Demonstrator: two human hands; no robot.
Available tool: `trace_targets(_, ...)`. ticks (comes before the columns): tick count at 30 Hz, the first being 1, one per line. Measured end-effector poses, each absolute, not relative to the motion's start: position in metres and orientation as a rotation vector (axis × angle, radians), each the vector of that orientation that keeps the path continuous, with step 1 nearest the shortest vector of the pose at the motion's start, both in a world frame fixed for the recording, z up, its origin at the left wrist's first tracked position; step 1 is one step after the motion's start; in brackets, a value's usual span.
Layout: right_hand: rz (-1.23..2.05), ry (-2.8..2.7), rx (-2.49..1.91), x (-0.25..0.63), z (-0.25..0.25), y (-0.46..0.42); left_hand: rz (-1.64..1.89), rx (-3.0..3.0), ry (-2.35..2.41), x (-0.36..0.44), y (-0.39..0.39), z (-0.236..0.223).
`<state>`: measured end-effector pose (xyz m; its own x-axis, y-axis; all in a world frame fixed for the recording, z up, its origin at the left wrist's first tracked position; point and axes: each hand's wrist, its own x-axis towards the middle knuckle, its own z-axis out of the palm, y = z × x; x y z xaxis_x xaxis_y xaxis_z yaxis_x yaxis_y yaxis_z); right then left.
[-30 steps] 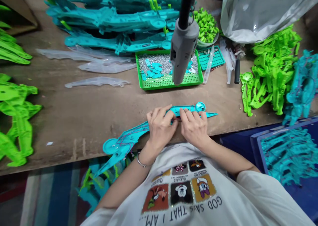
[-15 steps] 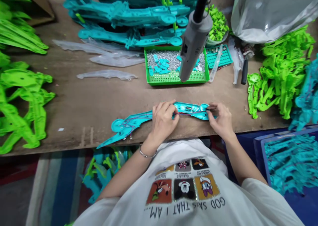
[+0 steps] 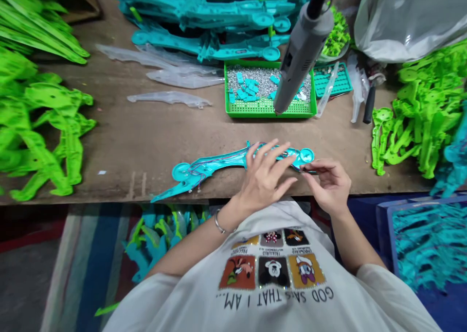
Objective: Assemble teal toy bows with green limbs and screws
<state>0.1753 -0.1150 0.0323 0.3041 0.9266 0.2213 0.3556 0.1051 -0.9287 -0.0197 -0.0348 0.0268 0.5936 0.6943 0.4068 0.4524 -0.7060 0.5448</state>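
Note:
A long turquoise plastic shell half lies near the table's front edge, its hollow side up, with thin dark red and purple wires running along it. Spread over the shell's right half is my left hand, fingers apart and holding nothing; it hides part of the shell. At the shell's right end, just below its round disc, my right hand pinches thumb and fingers together. A small dark piece shows at those fingertips, too small to name.
Behind the shell stands a green tray of screws and small turquoise pieces. A grey electric screwdriver hangs over it. Clear plastic blades lie left of the tray. Lime-green parts are piled left, more right. A black-handled tool lies right.
My left hand has let go of its pinch on the wires and spread its fingers over the shell. My right hand stays pinched at the right end. The camera view has shifted slightly.

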Motion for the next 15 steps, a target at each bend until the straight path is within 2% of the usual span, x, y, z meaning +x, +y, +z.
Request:
trace_targets(8,0.693,-1.209,-1.448,0.166,0.032,-0.123,1.169,2.568,0.809,-0.005,-0.044,0.011)
trace_targets(15,0.592,-1.195,-1.560,0.161,0.027,-0.131,1.014,2.563,0.941,-0.005,-0.055,0.005)
